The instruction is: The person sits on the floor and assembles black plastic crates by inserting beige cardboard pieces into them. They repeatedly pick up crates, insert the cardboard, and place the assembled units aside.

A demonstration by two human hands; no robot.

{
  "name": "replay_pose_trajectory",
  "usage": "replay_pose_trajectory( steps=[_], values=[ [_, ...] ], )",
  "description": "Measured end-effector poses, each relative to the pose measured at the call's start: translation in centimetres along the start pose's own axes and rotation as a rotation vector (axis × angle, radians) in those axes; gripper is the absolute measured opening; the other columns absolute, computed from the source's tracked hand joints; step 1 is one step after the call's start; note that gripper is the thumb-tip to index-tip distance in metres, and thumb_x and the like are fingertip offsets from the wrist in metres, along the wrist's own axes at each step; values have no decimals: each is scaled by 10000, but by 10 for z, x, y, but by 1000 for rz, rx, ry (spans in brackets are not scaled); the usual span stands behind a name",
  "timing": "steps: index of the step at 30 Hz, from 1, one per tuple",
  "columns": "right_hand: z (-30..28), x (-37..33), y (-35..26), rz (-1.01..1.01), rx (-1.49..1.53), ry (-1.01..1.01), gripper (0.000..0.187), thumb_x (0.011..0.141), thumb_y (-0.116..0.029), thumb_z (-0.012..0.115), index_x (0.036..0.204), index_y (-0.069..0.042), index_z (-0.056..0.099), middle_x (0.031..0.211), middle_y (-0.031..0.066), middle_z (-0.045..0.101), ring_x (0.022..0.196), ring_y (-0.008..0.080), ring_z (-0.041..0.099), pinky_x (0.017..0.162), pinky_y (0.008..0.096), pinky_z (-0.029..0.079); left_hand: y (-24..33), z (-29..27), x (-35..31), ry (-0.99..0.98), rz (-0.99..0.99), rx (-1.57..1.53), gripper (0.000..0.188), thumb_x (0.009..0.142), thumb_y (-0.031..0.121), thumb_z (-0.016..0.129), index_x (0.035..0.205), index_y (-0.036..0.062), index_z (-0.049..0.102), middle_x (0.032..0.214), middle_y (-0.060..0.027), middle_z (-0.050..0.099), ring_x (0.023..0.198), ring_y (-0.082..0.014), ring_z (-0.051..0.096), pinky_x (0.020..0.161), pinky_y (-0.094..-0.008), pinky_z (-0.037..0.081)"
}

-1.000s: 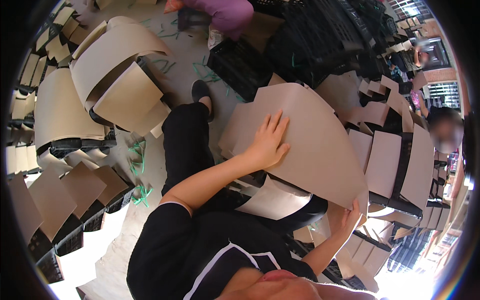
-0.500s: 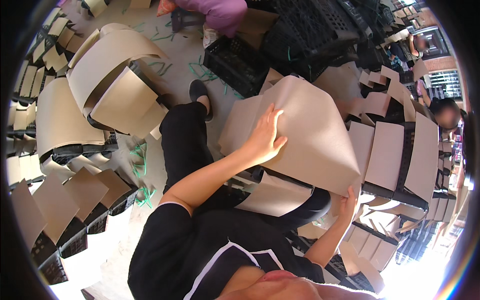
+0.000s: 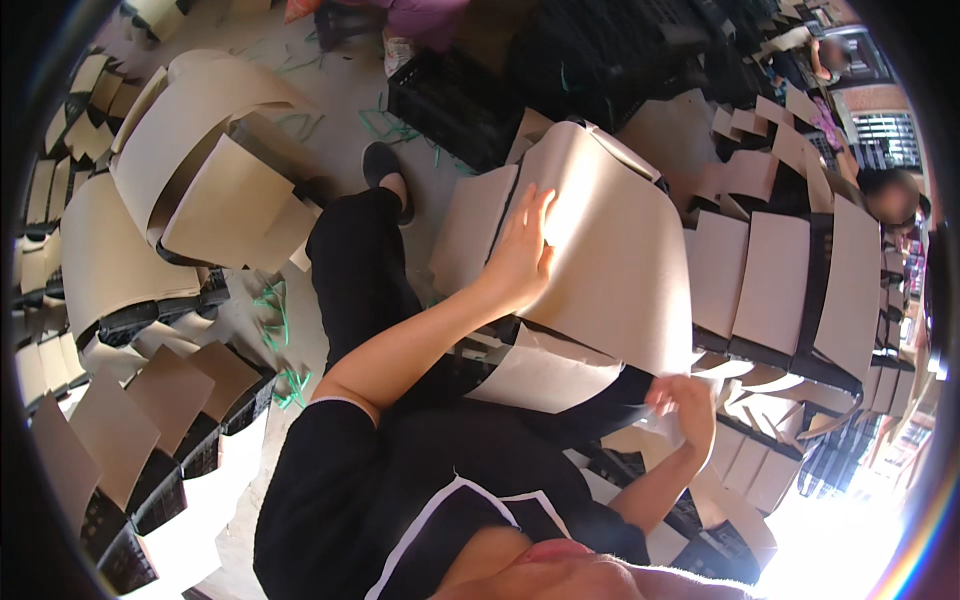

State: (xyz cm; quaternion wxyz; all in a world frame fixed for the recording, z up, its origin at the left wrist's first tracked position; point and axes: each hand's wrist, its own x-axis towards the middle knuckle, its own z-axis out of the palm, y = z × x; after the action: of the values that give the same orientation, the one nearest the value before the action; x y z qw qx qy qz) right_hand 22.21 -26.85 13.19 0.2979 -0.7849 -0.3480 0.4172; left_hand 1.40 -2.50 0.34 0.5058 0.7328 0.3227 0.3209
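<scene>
A large tan cardboard sheet (image 3: pixel 615 240) bends over the black crate in front of me, with sunlight across its upper part. My left hand (image 3: pixel 522 255) lies flat against the sheet's left side, fingers stretched. Just off the sheet's lower right corner is my right hand (image 3: pixel 688 405); its fingers are bent and smeared by motion, so whether they hold anything cannot be made out. A smaller cardboard flap (image 3: pixel 548 372) hangs on the near side of the crate, above my lap. Another cardboard piece (image 3: pixel 475 225) stands to the left of the sheet.
Cardboard-covered crates (image 3: pixel 215 190) are stacked at the left, and more cardboard pieces (image 3: pixel 770 280) stand in crates at the right. Empty black crates (image 3: pixel 450 105) lie ahead, near a person in purple trousers (image 3: pixel 430 20). Green straps (image 3: pixel 270 310) litter the floor.
My right hand has come off the sheet's lower right corner and moved slightly down. The sheet's right side now hangs lower and more steeply. My left hand stays on the sheet.
</scene>
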Motion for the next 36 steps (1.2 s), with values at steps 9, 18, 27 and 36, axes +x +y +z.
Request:
replay_pose_trajectory(
  steps=[9,18,27,36],
  values=[
    [133,140,-104,-404,-365,-22,199,888,-176,513,871,6,592,714,108,624,666,183,617,629,300,487,-6,2,1,74,75,9,677,812,-8,482,1384,-81,127,1403,-321,203,1314,-440,218,1074,-442,227],
    [142,255,-122,-189,-340,74,413,922,-316,438,724,-4,624,583,109,601,589,217,612,603,352,474,-6,6,-5,83,-5,-92,618,823,9,459,1357,-118,175,1307,-337,343,1183,-449,377,1009,-439,304],
    [149,241,-108,-130,-304,23,478,897,-383,408,713,-8,639,556,125,597,605,268,630,649,371,497,-14,10,-3,161,-103,-207,488,903,105,414,1350,-53,301,1186,-261,486,1098,-369,469,959,-382,354],
    [160,116,-66,63,-12,-533,414,894,-274,527,599,16,537,506,40,497,440,119,408,461,293,360,-40,16,21,203,8,-286,302,923,220,425,1092,-28,460,1064,-198,481,989,-291,483,858,-356,385]
  ],
)
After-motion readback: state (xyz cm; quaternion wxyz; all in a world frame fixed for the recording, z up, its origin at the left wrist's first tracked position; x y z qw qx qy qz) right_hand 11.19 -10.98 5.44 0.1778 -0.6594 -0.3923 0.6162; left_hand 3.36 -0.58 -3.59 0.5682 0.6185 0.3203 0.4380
